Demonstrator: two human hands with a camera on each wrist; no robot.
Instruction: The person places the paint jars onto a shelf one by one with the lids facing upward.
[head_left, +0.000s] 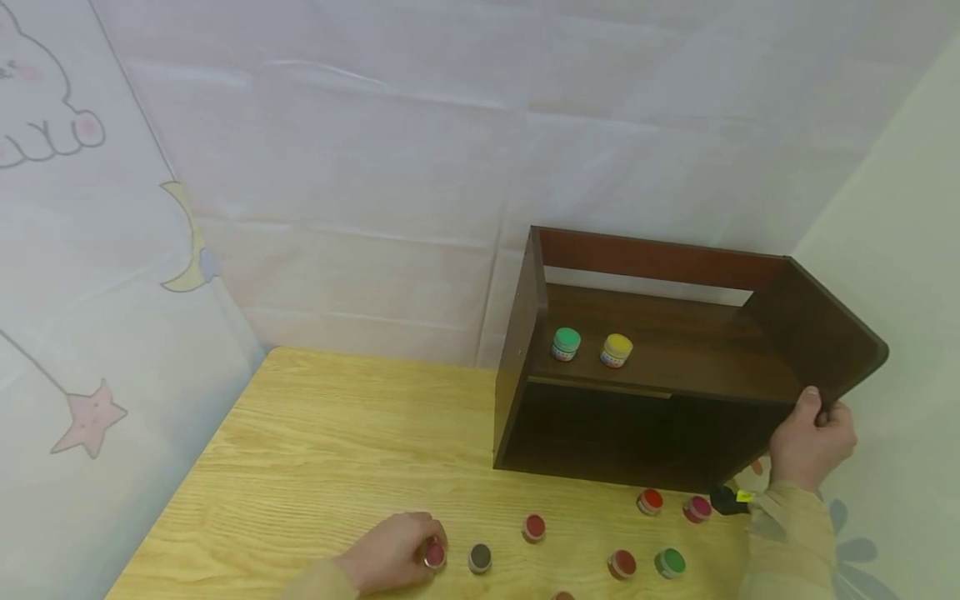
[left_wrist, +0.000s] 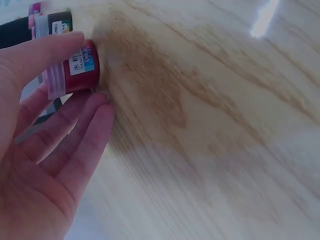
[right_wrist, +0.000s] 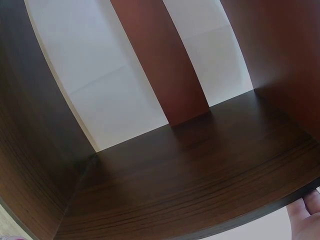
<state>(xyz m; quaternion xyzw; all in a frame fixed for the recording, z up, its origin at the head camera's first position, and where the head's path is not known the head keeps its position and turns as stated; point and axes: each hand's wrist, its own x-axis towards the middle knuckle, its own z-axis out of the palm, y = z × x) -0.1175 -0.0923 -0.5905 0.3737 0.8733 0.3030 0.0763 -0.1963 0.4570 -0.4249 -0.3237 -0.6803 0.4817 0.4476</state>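
My left hand point(head_left: 393, 552) is low on the wooden table point(head_left: 322, 442), thumb and fingers pinching a small jar with a dark red lid point(head_left: 434, 556). Up close in the left wrist view, the jar point(left_wrist: 82, 70) is red with a printed label, thumb on one side and fingertips on the other. At the right, my right hand point(head_left: 812, 446) grips the front edge of the side panel of a dark brown shelf point(head_left: 697, 350). Only a few of its fingers point(right_wrist: 312, 202) show at the panel's edge in the right wrist view.
A green-lidded jar point(head_left: 566, 343) and a yellow-lidded jar point(head_left: 617, 350) stand on the shelf's upper board. Several more jars are on the table, including a dark grey-lidded one point(head_left: 480, 558) beside my left hand and a green-lidded one point(head_left: 670, 562). A patterned cloth point(head_left: 360, 183) hangs behind.
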